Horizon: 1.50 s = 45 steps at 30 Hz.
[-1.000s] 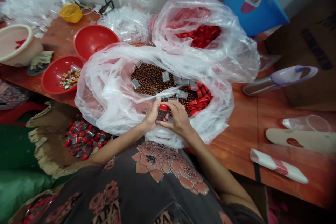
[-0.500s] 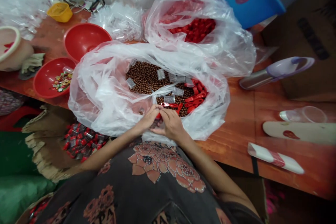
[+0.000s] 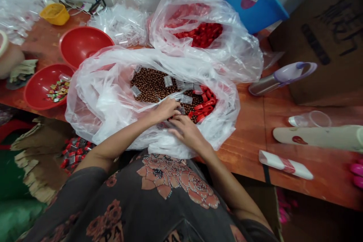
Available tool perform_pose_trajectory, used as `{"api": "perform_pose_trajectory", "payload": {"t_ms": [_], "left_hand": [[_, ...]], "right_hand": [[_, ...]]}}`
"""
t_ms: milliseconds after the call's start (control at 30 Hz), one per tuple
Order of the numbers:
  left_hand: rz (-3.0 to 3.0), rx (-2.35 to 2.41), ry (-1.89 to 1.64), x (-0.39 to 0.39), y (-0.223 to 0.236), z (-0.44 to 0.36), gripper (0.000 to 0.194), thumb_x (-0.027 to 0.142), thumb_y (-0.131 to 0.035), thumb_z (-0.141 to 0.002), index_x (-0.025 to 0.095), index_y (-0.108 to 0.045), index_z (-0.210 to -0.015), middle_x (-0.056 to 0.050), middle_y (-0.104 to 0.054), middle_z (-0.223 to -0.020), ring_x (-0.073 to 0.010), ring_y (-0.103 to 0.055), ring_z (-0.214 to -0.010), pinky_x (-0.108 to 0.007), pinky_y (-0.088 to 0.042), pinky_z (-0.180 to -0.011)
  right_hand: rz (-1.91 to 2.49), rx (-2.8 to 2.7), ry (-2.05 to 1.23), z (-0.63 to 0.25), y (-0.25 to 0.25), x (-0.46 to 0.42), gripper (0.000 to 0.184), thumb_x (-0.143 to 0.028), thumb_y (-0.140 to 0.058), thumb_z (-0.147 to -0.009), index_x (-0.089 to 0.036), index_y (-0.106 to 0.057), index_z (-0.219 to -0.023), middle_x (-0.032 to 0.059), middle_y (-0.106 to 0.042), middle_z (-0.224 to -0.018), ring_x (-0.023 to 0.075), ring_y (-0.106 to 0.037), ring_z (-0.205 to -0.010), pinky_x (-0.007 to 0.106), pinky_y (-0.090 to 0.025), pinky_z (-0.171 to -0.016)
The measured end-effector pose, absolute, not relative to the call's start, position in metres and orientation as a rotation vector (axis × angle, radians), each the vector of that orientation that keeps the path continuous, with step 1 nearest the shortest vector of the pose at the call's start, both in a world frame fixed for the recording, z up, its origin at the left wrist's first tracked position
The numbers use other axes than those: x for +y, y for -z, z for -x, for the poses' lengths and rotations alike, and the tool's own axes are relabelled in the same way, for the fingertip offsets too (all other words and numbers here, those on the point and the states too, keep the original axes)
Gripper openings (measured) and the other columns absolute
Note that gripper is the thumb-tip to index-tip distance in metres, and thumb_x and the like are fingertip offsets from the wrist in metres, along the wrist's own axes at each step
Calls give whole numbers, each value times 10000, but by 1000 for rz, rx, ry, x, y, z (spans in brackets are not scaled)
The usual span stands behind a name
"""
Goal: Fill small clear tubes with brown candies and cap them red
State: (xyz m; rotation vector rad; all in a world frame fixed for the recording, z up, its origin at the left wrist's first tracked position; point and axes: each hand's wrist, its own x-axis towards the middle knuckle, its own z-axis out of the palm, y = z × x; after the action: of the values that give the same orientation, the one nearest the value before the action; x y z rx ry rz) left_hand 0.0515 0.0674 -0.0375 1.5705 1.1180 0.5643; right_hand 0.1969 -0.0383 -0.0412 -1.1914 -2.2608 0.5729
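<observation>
Reaching over brown beads (image 3: 150, 87) | left hand (image 3: 163, 109), right hand (image 3: 187, 132) curled | grip unclear

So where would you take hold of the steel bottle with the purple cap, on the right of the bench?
Grip the steel body from above: the bottle appears to lie on its side, so its straight cylinder gives a long hold. The right hand would reach across from the bottle's left; the purple cap's loop looks thin.
</observation>
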Motion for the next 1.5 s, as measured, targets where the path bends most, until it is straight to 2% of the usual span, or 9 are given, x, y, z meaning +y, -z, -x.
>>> {"api": "perform_pose_trajectory", "payload": {"t_ms": [67,200,300,367,567,867,1167,1367,1500], "left_hand": [[-1750,1121,-558,69,35,-37,118,158,-763,-654,198,-736,-762,-63,-640,-816,-236,-577,-884,-321,-417,-864],[-1737,1289,-665,88,31,11,141,272,-724,-734,185,-750,-842,-44,-674,-809,-167,-590,-742,-249,-445,-704],[-1476,1480,-548,107,36,40,139,197,-740,-678,146,-733,-808,0,-636,-625,-113,-538,-531,-207,-413,-543],[-1398,1557,-445,119,42,46,132,140,-743,-647,129,-725,-777,16,-619,-576,-99,-524,-485,-200,-412,-515],[-1420,1545,-419,145,56,17,89,147,-755,-666,111,-741,-747,-2,-642,-588,-107,-542,-497,-232,-456,-553],[-1381,1387,-549,152,65,-4,284,152,-755,-668,91,-734,-945,-13,-695,-726,-121,-590,-598,-258,-493,-645],[-974,1177,-725,136,64,2,319,125,-797,-624,109,-672,-917,-7,-696,-809,-95,-615,-687,-293,-508,-795],[-784,1025,-832,119,45,13,406,149,-857,-603,124,-622,-933,-20,-708,-862,-131,-682,-784,-344,-527,-867],[-788,928,-872,95,22,19,480,196,-879,-588,140,-645,-1003,-41,-718,-956,-146,-691,-812,-336,-540,-848]], "right_hand": [[1279,-2146,-501,-213,41,-25,288,-347,-456,-988,-214,-662,-1139,110,-651,-1068,248,-593,-998,438,-518,-880],[1462,-2076,-346,-242,40,-1,291,-240,-429,-978,-152,-684,-1088,137,-654,-1025,253,-601,-965,413,-512,-871],[1673,-2167,-322,-250,34,9,309,-171,-418,-953,-120,-707,-1050,152,-671,-988,261,-617,-920,400,-502,-851],[1768,-2279,-394,-247,28,11,304,-166,-431,-948,-126,-723,-1021,143,-687,-977,256,-629,-917,378,-491,-848],[1671,-2457,-623,-228,25,3,238,-212,-534,-933,-167,-712,-1085,101,-706,-1023,227,-644,-980,325,-471,-894],[1595,-2387,-584,-217,43,-5,294,-234,-620,-887,-195,-673,-1174,110,-710,-1118,254,-629,-1009,379,-483,-904],[1587,-2380,-545,-204,59,-6,260,-192,-549,-919,-170,-689,-1137,106,-711,-1035,245,-626,-965,368,-486,-889],[1547,-1959,-761,-210,61,-8,287,-243,-517,-931,-185,-696,-1147,111,-714,-1051,239,-647,-974,396,-495,-907],[1443,-1351,-1110,-213,54,-8,392,-363,-565,-906,-263,-631,-1280,57,-700,-1035,179,-637,-839,335,-515,-765]]}}
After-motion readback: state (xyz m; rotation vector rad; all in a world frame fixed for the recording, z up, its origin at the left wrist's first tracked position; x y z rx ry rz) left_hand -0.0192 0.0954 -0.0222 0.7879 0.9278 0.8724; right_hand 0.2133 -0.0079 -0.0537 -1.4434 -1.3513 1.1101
